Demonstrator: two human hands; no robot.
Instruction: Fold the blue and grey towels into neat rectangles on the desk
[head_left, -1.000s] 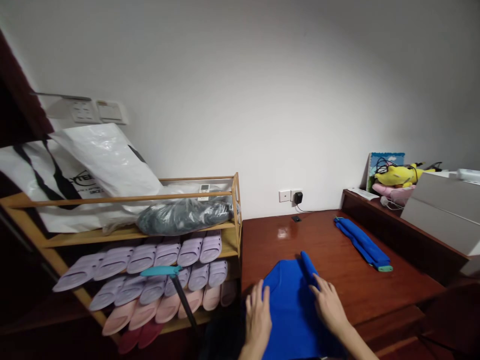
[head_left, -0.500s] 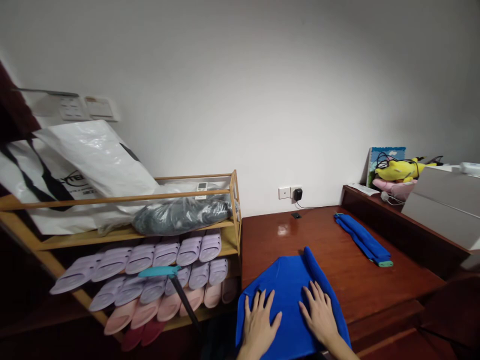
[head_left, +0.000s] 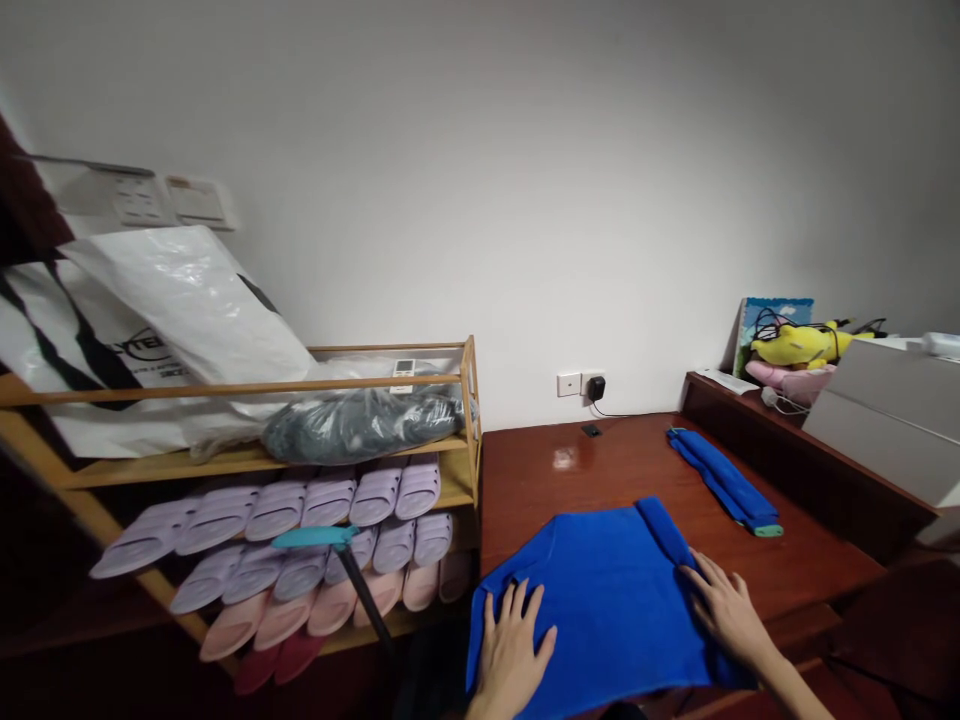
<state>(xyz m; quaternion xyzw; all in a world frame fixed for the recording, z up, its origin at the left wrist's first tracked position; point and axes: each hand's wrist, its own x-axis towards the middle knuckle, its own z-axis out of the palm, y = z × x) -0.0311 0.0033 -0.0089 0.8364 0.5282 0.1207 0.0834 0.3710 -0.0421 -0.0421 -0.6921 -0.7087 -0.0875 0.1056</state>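
A blue cloth lies spread over the front of the reddish-brown table, its right edge folded or rolled into a thick strip. My left hand rests flat on the cloth's left part, fingers spread. At the right edge is my right hand, its fingers apart and touching the folded strip. Farther back on the right lies a narrow folded blue cloth with green ends, touched by neither hand.
Left of the table stands a wooden rack with slippers, a white bag and a plastic-wrapped dark bundle. A raised ledge on the right holds a yellow plush toy and grey boxes. A black plug sits in the wall.
My right hand has moved right, from the cloth's middle to its right edge. That side of the cloth now spreads farther right. My left hand has barely moved.
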